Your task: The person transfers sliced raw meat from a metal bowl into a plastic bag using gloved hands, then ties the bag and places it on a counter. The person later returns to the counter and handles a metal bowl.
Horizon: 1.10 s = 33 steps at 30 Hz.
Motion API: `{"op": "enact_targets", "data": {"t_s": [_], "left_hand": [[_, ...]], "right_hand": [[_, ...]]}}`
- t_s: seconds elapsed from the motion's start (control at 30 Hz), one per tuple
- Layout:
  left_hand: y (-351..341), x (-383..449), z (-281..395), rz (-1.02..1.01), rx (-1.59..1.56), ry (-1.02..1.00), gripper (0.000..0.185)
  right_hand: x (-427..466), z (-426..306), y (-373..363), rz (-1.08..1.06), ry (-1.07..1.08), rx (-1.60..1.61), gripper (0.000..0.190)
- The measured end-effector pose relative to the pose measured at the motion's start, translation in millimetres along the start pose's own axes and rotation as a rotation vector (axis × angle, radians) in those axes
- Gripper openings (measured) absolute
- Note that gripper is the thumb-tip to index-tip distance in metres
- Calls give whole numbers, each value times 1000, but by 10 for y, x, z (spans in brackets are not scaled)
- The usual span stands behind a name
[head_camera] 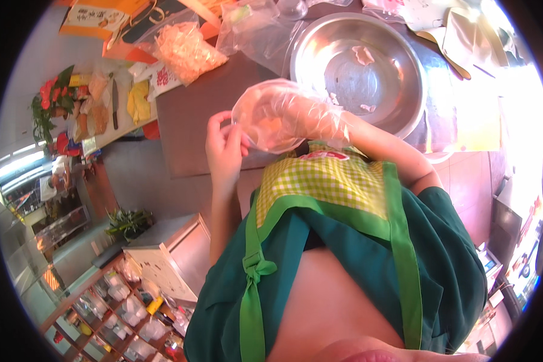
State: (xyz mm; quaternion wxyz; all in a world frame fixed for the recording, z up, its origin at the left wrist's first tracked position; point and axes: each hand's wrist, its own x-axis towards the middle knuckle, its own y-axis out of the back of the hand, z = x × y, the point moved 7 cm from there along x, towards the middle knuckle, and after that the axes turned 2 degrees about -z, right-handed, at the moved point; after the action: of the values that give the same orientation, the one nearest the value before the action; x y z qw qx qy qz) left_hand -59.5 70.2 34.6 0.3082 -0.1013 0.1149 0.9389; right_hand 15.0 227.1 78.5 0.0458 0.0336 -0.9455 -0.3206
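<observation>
A clear plastic bag is stretched out before my apron, with some pale orange-pink shapes showing through it. The thumb and fingers of my left hand pinch its left edge. My right hand is inside the bag, whose loose film bunches around the wrist. Through the creases and glare I cannot tell whether those fingers hold anything. Just beyond my right forearm is a wide stainless steel basin. A few small pale scraps lie in its bottom.
A filled clear bag of pale pieces lies on the brown tabletop. Empty-looking plastic bags are beside the basin. To the left, a side table carries a knife and a yellow cloth. A partitioned shelf stands at lower left.
</observation>
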Motion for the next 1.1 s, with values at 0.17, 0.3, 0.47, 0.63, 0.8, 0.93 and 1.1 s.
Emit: {"op": "enact_targets", "data": {"t_s": [0.17, 0.3, 0.47, 0.63, 0.8, 0.93, 1.1], "left_hand": [[-18, -5, 19, -3, -5, 16, 24], [-19, 6, -8, -26, 19, 53, 24], [73, -6, -110, -21, -65, 16, 28], [112, 167, -209, 34, -150, 113, 39], [79, 288, 96, -91, 88, -115, 34], [-110, 349, 132, -142, 77, -156, 35], [-219, 398, 114, -240, 20, -176, 35]], "right_hand": [[19, -218, 50, 179, 309, -85, 16], [17, -206, -101, 131, 355, -42, 13], [112, -242, -140, 6, 361, -45, 19], [64, -119, 34, 18, 214, 219, 18], [22, 243, -83, 146, -56, 756, 20], [64, 375, -64, 283, 98, 833, 18], [-49, 653, -185, 200, -448, 658, 15]]}}
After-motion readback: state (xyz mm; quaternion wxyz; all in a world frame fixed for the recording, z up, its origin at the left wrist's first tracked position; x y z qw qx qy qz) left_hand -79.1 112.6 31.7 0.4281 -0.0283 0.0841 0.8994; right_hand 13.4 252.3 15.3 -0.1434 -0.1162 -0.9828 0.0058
